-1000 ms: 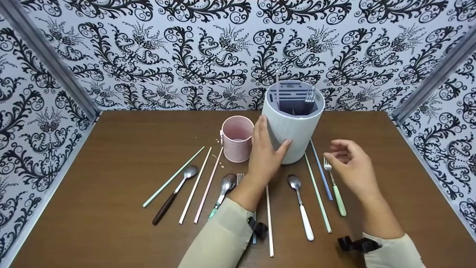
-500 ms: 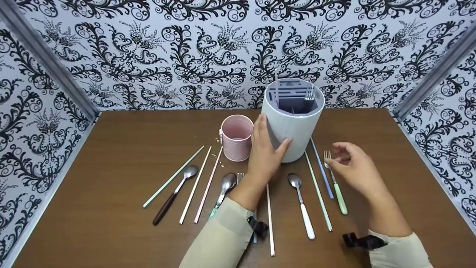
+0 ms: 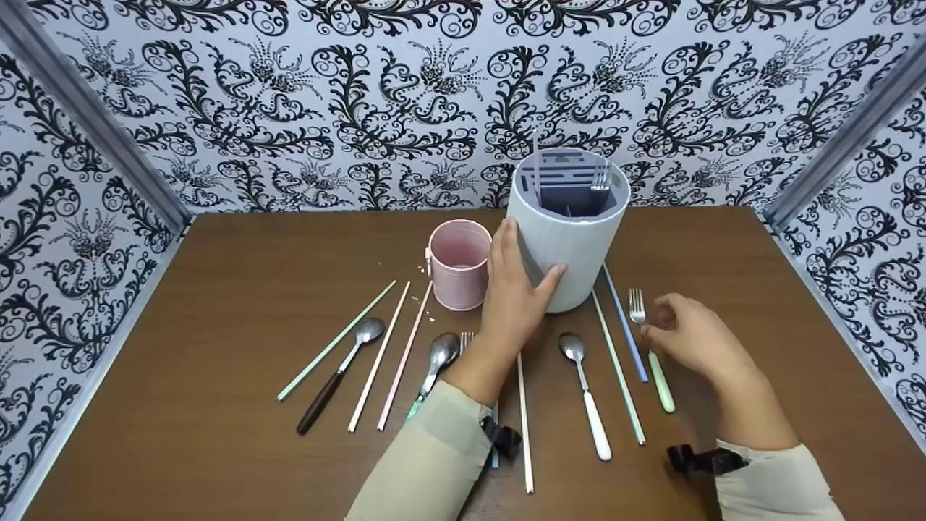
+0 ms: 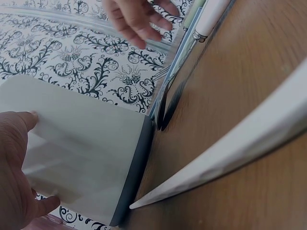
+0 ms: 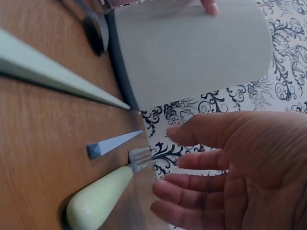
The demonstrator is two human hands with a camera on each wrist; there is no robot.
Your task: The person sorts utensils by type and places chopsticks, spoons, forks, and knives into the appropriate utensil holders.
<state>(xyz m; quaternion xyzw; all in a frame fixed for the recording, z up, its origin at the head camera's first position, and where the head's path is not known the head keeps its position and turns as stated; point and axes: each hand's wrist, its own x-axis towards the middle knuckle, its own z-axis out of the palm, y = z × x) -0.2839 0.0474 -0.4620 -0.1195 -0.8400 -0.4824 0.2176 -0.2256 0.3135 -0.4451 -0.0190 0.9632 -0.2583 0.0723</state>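
Thumb and fingers of the left hand [image 3: 512, 300] grip the side of a white cutlery holder [image 3: 579, 257], which stands on the tabletop [image 3: 239, 278] beside a pink cup [image 3: 460, 288]. The right hand [image 3: 698, 339] hovers just beside a green-handled fork [image 3: 660, 383], its fingers loosely bent and its thumb apart from them; the fork lies next to a blue chopstick [image 3: 626, 325].

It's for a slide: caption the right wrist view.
The right hand, holding nothing, near a fork and a blue chopstick, with the holder above in frame.
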